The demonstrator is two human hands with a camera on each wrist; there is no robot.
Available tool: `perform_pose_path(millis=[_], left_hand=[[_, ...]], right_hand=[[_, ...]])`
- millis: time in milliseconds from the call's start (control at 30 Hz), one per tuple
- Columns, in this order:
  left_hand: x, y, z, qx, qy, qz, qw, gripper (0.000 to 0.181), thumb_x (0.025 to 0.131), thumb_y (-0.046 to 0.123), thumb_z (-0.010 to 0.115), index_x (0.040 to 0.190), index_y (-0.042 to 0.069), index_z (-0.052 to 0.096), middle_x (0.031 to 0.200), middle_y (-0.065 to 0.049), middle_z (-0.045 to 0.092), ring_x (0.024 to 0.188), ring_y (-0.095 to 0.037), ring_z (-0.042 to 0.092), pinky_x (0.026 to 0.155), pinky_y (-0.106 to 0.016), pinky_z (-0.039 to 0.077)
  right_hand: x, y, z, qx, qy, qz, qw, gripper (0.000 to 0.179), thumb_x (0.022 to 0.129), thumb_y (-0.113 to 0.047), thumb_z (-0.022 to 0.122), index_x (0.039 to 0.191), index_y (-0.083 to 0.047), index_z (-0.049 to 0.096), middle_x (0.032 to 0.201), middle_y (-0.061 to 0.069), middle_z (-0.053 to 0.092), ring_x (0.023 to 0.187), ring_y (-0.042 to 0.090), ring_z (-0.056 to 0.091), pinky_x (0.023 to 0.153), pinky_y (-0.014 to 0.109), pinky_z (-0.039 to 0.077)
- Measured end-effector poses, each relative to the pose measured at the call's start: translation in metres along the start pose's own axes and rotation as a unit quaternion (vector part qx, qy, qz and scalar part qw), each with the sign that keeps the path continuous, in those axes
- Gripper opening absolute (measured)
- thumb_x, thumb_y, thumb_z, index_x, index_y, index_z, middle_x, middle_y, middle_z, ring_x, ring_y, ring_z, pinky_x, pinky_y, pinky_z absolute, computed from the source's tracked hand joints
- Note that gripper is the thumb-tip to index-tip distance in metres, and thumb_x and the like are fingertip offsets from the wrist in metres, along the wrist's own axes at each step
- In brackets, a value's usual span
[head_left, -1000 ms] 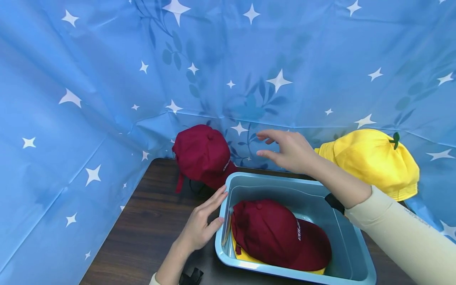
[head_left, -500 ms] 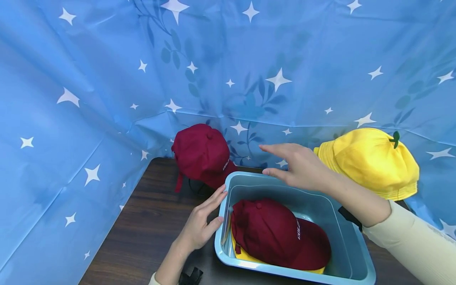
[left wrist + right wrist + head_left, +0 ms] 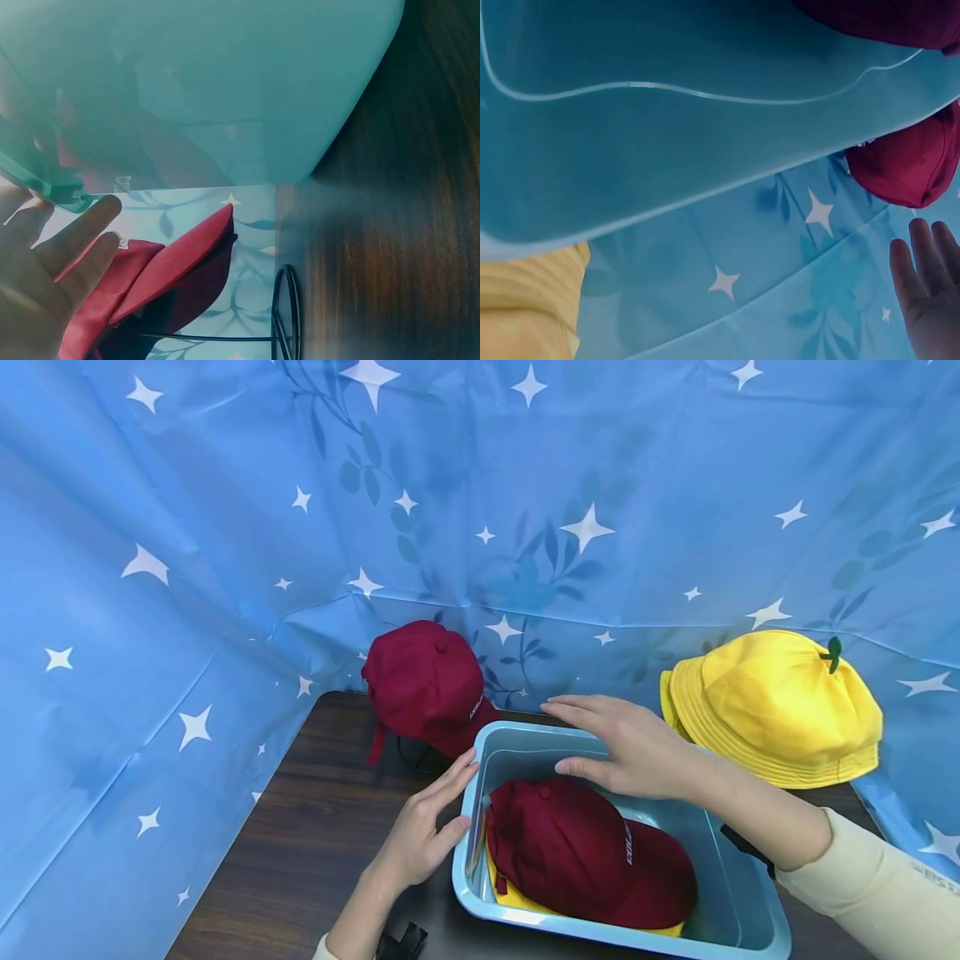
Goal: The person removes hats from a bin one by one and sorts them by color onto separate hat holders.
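Observation:
A light blue plastic bin point(image 3: 772, 906) stands on the dark wooden table. Inside it a maroon baseball cap point(image 3: 558, 852) lies on top of something yellow point(image 3: 517, 897), mostly hidden. My left hand point(image 3: 423, 831) rests against the bin's left rim with its fingers stretched out; the left wrist view also shows these fingers point(image 3: 86, 225) at the rim. Above the bin's back part, my right hand point(image 3: 633, 752) hovers with nothing in it, fingers extended and thumb apart. It is above and behind the cap in the bin, not touching it.
Behind the bin's left corner a second maroon cap point(image 3: 427, 685) sits raised, with a black wire stand point(image 3: 285, 307) below it. A yellow bucket hat point(image 3: 780, 710) with a green sprout stands at the back right. A blue star-patterned cloth point(image 3: 450, 485) hangs behind.
My right hand has come down and slightly right, from near the backdrop to over the bin's back part. The left hand and the hats have stayed put.

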State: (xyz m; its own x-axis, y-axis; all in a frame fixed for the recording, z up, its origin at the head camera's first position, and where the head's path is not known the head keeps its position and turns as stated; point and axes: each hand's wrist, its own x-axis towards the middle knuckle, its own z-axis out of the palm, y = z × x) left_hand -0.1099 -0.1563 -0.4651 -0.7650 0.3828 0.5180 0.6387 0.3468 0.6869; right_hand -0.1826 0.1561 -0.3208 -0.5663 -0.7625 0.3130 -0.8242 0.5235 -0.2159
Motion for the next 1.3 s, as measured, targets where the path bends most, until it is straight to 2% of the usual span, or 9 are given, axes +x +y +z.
perform_pose_path(millis=[167, 267, 467, 667, 1033, 1300], left_hand=[[0.0, 0.0, 0.0, 0.0, 0.0, 0.0, 1.0, 0.058, 0.1, 0.011, 0.057, 0.157, 0.001, 0.046, 0.167, -0.01, 0.038, 0.15, -0.026, 0.042, 0.117, -0.039, 0.04], [0.0, 0.0, 0.0, 0.001, -0.001, -0.001, 1.0, 0.058, 0.101, 0.011, 0.057, 0.157, 0.002, 0.046, 0.167, -0.01, 0.038, 0.15, -0.026, 0.042, 0.116, -0.039, 0.041], [0.0, 0.0, 0.001, 0.002, -0.001, -0.002, 1.0, 0.058, 0.101, 0.01, 0.056, 0.157, 0.003, 0.046, 0.166, -0.01, 0.039, 0.15, -0.027, 0.042, 0.116, -0.04, 0.041], [0.0, -0.001, 0.001, 0.005, 0.001, 0.003, 1.0, 0.058, 0.1, 0.01, 0.056, 0.157, 0.002, 0.046, 0.166, -0.011, 0.039, 0.15, -0.028, 0.042, 0.117, -0.039, 0.04], [0.0, -0.001, 0.001, 0.005, 0.001, 0.005, 1.0, 0.058, 0.101, 0.011, 0.057, 0.157, 0.003, 0.046, 0.166, -0.011, 0.039, 0.15, -0.028, 0.042, 0.117, -0.038, 0.039], [0.0, 0.0, 0.001, 0.006, 0.001, 0.003, 1.0, 0.058, 0.1, 0.01, 0.057, 0.158, 0.005, 0.046, 0.166, -0.01, 0.039, 0.15, -0.027, 0.042, 0.117, -0.039, 0.04]], right_hand=[[-0.003, -0.002, 0.006, 0.02, -0.008, 0.012, 0.9997, 0.075, 0.087, -0.038, 0.085, 0.151, -0.012, 0.056, 0.148, 0.009, 0.061, 0.134, 0.033, 0.059, 0.11, 0.063, 0.043], [-0.005, -0.004, 0.01, 0.021, -0.021, 0.021, 0.9993, 0.075, 0.087, -0.04, 0.085, 0.151, -0.012, 0.057, 0.147, 0.008, 0.061, 0.134, 0.032, 0.06, 0.108, 0.063, 0.045], [-0.009, -0.006, 0.016, 0.028, -0.066, 0.046, 0.9964, 0.073, 0.089, -0.045, 0.082, 0.148, -0.01, 0.059, 0.146, 0.007, 0.062, 0.133, 0.031, 0.06, 0.103, 0.056, 0.052], [-0.012, -0.005, 0.02, 0.046, -0.113, 0.074, 0.9897, 0.08, 0.087, -0.058, 0.079, 0.148, -0.01, 0.059, 0.145, 0.008, 0.062, 0.132, 0.032, 0.06, 0.105, 0.057, 0.051], [-0.015, -0.005, 0.025, 0.063, -0.155, 0.09, 0.9818, 0.086, 0.081, -0.061, 0.083, 0.147, -0.011, 0.06, 0.141, 0.002, 0.065, 0.126, 0.024, 0.063, 0.102, 0.05, 0.054], [-0.016, -0.001, 0.029, 0.073, -0.194, 0.083, 0.9747, 0.087, 0.08, -0.064, 0.082, 0.142, -0.007, 0.062, 0.134, 0.005, 0.067, 0.12, 0.025, 0.064, 0.098, 0.05, 0.056]])
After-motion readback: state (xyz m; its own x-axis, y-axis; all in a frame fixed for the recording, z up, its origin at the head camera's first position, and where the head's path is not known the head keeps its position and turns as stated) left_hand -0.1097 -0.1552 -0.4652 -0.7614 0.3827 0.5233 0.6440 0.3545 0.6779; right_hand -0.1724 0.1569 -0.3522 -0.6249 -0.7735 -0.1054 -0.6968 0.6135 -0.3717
